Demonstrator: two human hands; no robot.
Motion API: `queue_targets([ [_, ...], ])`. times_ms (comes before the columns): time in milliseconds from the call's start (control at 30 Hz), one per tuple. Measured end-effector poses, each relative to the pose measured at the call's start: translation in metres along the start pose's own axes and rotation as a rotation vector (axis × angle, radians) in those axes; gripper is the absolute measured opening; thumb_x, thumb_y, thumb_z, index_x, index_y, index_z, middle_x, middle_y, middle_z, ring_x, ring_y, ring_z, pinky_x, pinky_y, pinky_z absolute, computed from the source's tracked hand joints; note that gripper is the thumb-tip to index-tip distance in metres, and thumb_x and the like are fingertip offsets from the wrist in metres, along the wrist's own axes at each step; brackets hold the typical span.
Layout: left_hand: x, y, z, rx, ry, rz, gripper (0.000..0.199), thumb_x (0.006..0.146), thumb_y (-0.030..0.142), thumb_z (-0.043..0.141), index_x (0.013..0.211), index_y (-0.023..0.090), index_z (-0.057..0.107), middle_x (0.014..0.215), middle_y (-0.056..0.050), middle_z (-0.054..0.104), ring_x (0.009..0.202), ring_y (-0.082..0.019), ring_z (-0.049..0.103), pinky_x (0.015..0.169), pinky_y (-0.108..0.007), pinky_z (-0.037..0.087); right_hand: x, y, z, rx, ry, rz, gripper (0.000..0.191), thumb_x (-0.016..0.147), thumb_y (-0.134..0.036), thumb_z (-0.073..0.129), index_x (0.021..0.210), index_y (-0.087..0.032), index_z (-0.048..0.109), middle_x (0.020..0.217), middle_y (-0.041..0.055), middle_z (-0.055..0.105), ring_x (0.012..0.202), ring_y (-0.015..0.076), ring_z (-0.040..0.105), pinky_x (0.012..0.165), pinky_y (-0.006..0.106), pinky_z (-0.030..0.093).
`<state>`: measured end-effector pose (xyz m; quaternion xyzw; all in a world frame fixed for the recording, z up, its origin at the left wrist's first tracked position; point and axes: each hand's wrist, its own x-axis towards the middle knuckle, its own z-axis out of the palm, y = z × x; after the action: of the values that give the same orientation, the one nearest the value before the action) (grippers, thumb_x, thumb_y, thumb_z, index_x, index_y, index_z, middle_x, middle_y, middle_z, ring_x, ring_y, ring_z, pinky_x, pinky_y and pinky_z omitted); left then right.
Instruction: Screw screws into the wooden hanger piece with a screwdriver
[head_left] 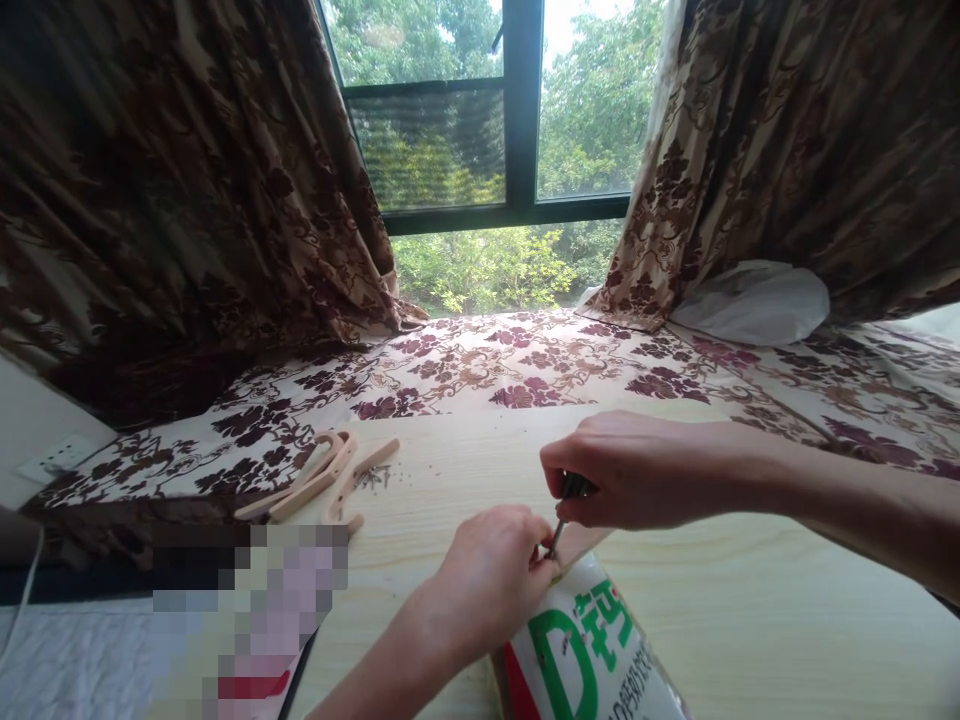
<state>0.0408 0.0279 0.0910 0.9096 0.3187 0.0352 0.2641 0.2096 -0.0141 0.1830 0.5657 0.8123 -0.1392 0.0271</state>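
My right hand (626, 470) is wrapped round the dark handle of a screwdriver (576, 486), whose metal shaft points down. Beside the tip, my left hand (499, 565) pinches something small that its fingers hide. Just under both hands lies a pale wooden piece (583, 540), partly covered. It rests at the top end of a white package (589, 640) with green lettering and a red patch, near the table's front edge.
Curved wooden pieces (341, 480) lie at the left of the light wooden table (780, 610), with several screws (376, 477) beside them. Behind is a floral-covered ledge (487, 365) with a white plastic bag (754, 303), below curtains and a window.
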Motion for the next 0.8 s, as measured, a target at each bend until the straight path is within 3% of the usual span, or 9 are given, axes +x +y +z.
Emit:
queue_targets([
  [67,-0.009,-0.003,-0.004,-0.031,0.024,0.003,0.012,0.078,0.028,0.052,0.082,0.025,0.064,0.082,0.002,0.063,0.077,-0.015,0.057,0.067,-0.024,0.038,-0.002,-0.001,-0.001,-0.014,0.002,-0.011,0.01,0.076,-0.024,0.054,0.08,-0.021,0.063,0.062,-0.0002,0.058,0.053,0.0116,0.042,0.049,0.024,0.027],
  [167,-0.025,-0.01,-0.005,-0.1,0.077,-0.059,0.033,0.078,0.028,0.054,0.11,0.028,0.059,0.104,0.0,0.063,0.095,-0.017,0.057,0.081,-0.027,0.041,-0.002,-0.002,-0.001,-0.02,0.017,-0.024,0.008,0.077,-0.024,0.055,0.079,-0.021,0.062,0.062,-0.0007,0.057,0.054,0.0113,0.042,0.049,0.024,0.027],
  [433,-0.046,-0.023,0.02,-0.222,0.228,-0.186,0.057,0.073,0.021,0.053,0.129,0.027,0.045,0.101,0.0,0.061,0.093,-0.017,0.057,0.087,-0.032,0.043,0.002,-0.002,0.0,-0.032,0.022,-0.032,0.006,0.077,-0.027,0.056,0.078,-0.023,0.061,0.063,-0.0002,0.057,0.054,0.012,0.044,0.047,0.025,0.027],
  [800,-0.043,-0.031,0.025,-0.187,0.233,-0.098,0.061,0.076,0.018,0.046,0.135,0.031,0.034,0.097,0.001,0.058,0.089,-0.016,0.056,0.082,-0.033,0.045,0.002,-0.006,0.0,-0.038,-0.01,-0.021,0.006,0.077,-0.028,0.056,0.076,-0.024,0.06,0.065,0.0015,0.061,0.056,0.0135,0.047,0.048,0.026,0.028],
])
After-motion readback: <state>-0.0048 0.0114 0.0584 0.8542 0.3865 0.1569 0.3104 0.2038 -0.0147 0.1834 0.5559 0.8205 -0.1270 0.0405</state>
